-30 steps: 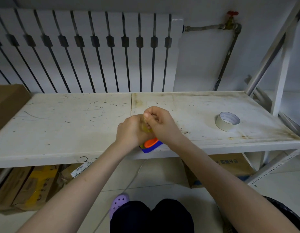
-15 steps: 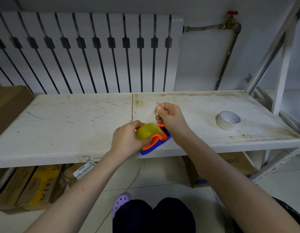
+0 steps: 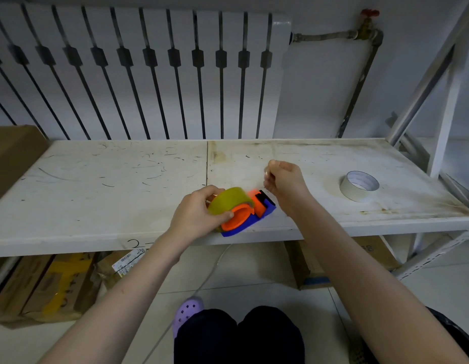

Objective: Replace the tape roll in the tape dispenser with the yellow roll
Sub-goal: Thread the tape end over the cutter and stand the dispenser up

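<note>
Both forearms reach up from the bottom of frame to the shelf's [image 3: 96,206] front edge at centre. Left hand [image 3: 199,215] curled round the yellow roll [image 3: 229,202], thumb on its rim, roll seated in the orange-and-blue tape dispenser [image 3: 250,215]. Right hand [image 3: 284,181] raised just right of the dispenser, fingers pinched together; whether tape is between them, can't tell. White tape roll [image 3: 359,185] lies flat at right, well apart
</note>
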